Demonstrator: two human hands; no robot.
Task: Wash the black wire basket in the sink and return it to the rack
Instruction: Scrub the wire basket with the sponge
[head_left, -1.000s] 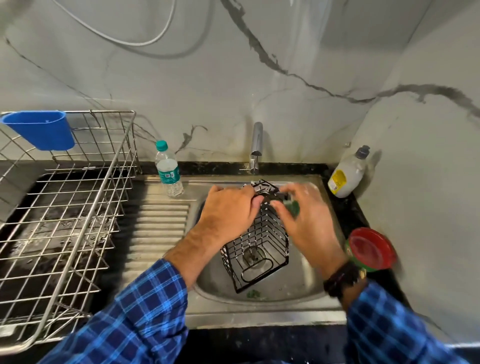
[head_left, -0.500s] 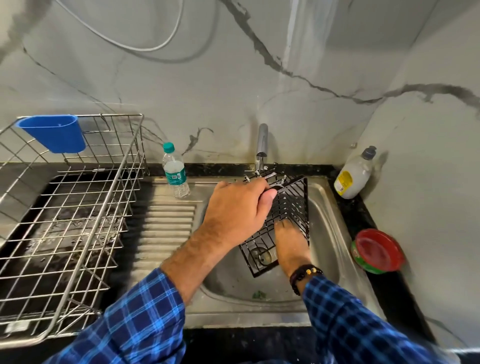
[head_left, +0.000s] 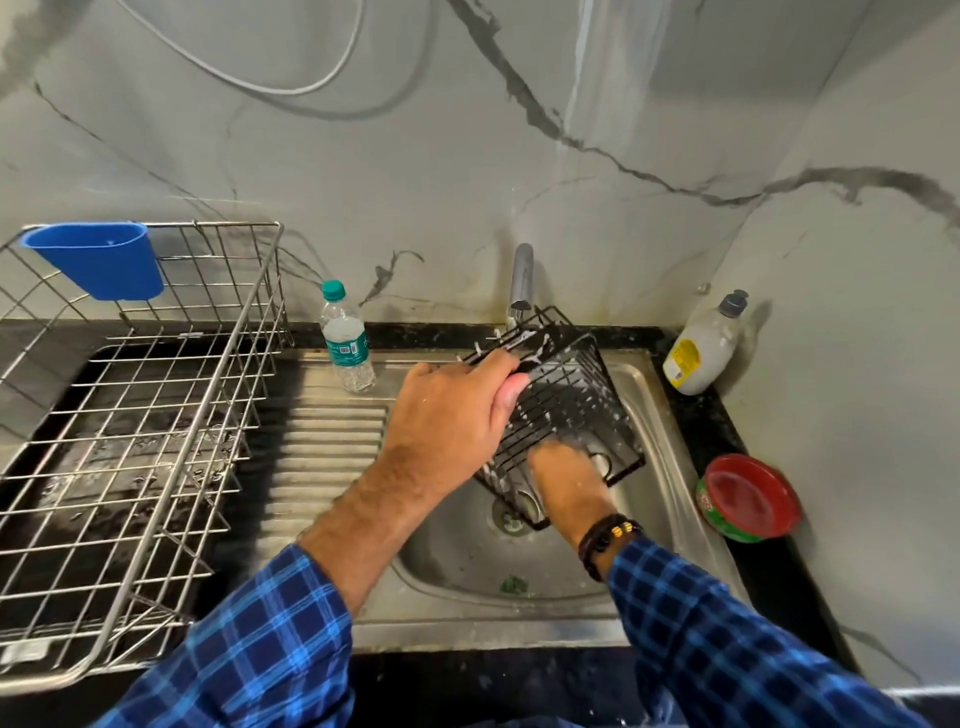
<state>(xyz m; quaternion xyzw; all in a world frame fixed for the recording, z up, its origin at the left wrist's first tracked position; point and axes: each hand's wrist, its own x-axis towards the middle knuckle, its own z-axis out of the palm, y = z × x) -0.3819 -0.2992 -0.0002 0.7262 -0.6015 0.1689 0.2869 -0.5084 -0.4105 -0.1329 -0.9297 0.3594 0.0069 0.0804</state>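
The black wire basket (head_left: 576, 395) is tilted over the steel sink (head_left: 457, 566), just under the tap (head_left: 521, 275), with white foam on its wires. My left hand (head_left: 452, 415) grips its upper rim. My right hand (head_left: 566, 483) reaches inside the basket from below. Its fingers are hidden behind the wires, and so is the green scrubber it held a second ago. The steel wire rack (head_left: 156, 415) stands on the counter to the left.
A blue cup (head_left: 98, 260) hangs on the rack's back rim. A water bottle (head_left: 345, 338) stands on the drainboard beside the rack. A dish soap bottle (head_left: 704, 348) and a red-lidded tub (head_left: 748, 496) sit on the counter to the right of the sink.
My right hand, which held a green scrubber at the basket's top, has gone down and into the basket. The basket has tipped and shifted right, and foam now shows on it.
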